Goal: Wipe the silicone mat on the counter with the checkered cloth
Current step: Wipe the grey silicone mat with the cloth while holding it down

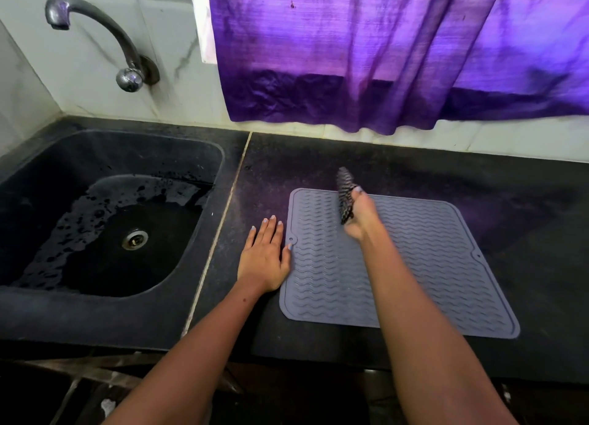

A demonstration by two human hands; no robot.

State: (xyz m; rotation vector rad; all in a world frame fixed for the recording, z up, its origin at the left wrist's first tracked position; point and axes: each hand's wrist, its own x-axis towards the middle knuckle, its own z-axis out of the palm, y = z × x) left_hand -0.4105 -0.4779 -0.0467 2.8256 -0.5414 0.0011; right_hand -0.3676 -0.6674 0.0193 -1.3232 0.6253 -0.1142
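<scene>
Cloth (345,192) is bunched in the right hand (361,216) over the mat's (414,265) far edge, left hand (266,259) flat with its thumb at the mat's edge, so I'd spread it under the fingers and follow the ridges.
</scene>
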